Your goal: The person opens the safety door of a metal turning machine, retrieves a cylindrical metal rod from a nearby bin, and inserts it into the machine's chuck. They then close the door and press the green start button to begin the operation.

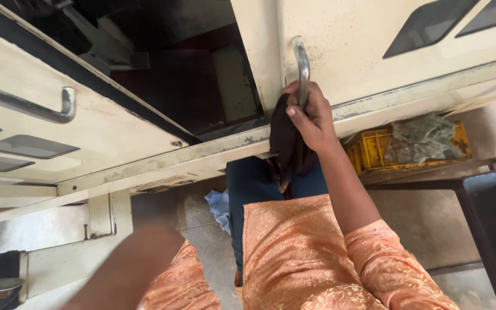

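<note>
Left hand: out of view; only a blurred forearm (127, 270) shows, so its state cannot be told.
Right hand (311, 117): clamped on the metal handle (303, 69) with a dark cloth (285, 143).
Cabinet door (363, 46): cream, likely heavy and stiff; the handle at its left edge is the grip.
Yellow crate (368, 152): on the floor beyond.

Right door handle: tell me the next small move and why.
Probably pull the metal handle toward you a little. The right hand grips it through a dark cloth, and that cream door looks closed, while the left door hangs open.
</note>
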